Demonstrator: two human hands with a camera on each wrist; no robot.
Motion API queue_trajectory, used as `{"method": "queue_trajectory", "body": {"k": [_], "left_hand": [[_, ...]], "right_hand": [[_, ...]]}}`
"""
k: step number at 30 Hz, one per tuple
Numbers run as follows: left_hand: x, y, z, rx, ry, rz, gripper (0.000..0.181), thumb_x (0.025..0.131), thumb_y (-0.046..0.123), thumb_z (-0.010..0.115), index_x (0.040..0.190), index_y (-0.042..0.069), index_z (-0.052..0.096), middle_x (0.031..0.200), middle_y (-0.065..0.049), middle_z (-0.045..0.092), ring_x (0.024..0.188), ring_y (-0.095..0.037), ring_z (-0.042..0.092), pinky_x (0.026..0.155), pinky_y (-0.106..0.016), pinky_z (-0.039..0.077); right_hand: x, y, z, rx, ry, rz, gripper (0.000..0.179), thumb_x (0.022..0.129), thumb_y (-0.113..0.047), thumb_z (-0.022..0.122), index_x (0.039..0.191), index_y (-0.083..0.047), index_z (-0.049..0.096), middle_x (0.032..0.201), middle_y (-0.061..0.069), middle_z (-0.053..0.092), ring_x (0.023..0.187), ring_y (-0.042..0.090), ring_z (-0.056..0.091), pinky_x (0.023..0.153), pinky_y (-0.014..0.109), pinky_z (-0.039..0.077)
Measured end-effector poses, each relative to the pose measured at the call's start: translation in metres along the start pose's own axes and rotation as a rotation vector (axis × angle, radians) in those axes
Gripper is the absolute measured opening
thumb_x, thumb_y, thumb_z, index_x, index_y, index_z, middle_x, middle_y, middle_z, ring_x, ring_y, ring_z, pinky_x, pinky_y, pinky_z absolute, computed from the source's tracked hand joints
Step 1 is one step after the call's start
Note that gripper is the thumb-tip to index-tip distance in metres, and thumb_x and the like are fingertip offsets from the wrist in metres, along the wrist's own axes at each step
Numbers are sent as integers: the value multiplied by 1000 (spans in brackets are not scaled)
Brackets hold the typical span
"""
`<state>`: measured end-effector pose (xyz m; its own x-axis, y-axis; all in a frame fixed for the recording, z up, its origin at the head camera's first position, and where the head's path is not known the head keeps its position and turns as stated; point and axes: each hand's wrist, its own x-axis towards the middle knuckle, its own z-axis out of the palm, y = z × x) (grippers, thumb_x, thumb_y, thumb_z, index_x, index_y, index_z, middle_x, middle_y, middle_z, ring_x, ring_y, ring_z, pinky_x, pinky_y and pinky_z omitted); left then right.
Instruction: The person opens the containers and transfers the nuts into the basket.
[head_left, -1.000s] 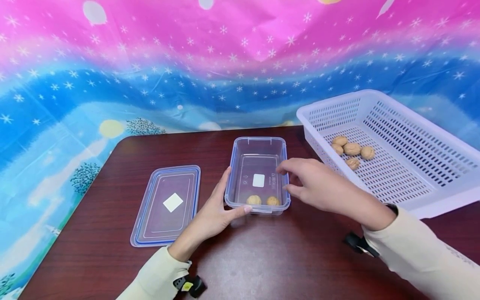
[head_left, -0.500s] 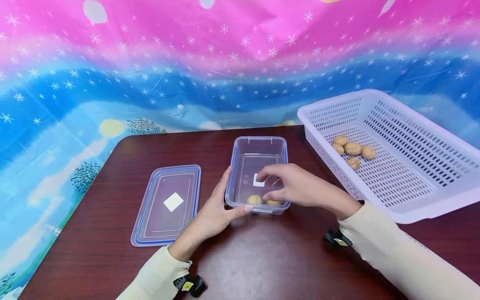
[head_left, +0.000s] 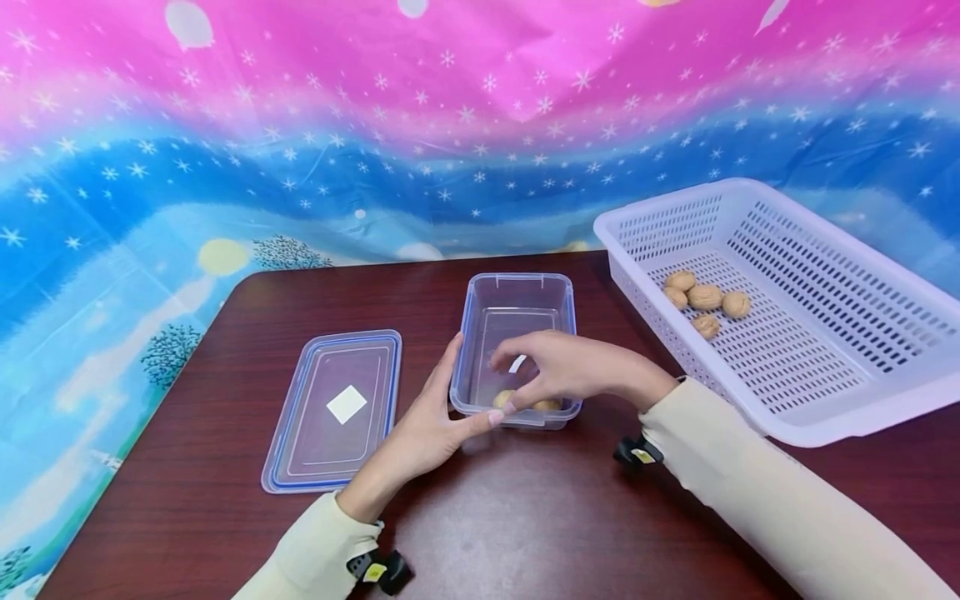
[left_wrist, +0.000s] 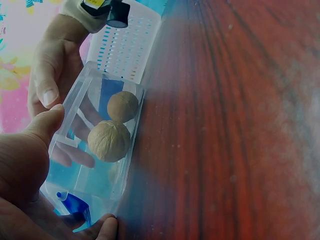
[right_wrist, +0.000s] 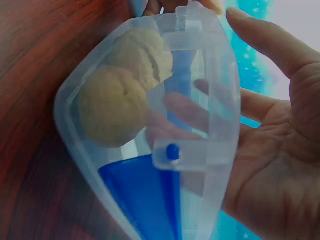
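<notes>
A clear plastic food container (head_left: 517, 292) with a blue-edged rim stands open on the table. My left hand (head_left: 420, 433) holds its near left corner, thumb on the front rim and fingers along the left side. Two walnuts lie at the near end inside: one walnut (left_wrist: 109, 141) beside another walnut (left_wrist: 122, 106), both partly covered by my right hand in the head view. My right hand (head_left: 558, 362) reaches in over the right side with fingers curved and thumb apart, above the walnuts. Nothing shows between its thumb and fingers (right_wrist: 190, 107).
A clear lid (head_left: 311, 425) with a blue seal and a white square lies on the table to the left. At the right stands a white perforated basket (head_left: 817, 358) holding several walnuts (head_left: 705, 297). A patterned cloth (head_left: 420, 167) hangs behind the table.
My right hand has moved left from the container's right rim to over its inside, lowering its thumb towards the walnuts. My left hand, the lid and the basket stay put.
</notes>
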<state>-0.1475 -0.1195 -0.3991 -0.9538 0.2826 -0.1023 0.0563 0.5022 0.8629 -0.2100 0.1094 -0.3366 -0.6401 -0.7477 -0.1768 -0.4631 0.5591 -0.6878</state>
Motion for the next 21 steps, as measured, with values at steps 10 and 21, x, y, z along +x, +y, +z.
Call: {"method": "queue_trajectory", "body": {"k": [10, 21], "left_hand": [[0, 0, 0, 0, -4, -10, 115, 89, 50, 82, 168, 40, -1, 177, 4, 8, 161, -26, 18, 124, -61, 27], [2, 0, 0, -10, -4, 13, 115, 89, 44, 83, 169, 37, 0, 176, 1, 12, 159, -25, 25, 125, -56, 29]], "right_hand": [[9, -2, -4, 3, -93, 21, 53, 88, -40, 84, 130, -11, 70, 129, 6, 72, 119, 23, 65, 104, 43, 51], [14, 3, -4, 58, -190, 4, 50, 89, -33, 85, 129, -8, 69, 125, 6, 72, 117, 19, 64, 101, 37, 52]]}}
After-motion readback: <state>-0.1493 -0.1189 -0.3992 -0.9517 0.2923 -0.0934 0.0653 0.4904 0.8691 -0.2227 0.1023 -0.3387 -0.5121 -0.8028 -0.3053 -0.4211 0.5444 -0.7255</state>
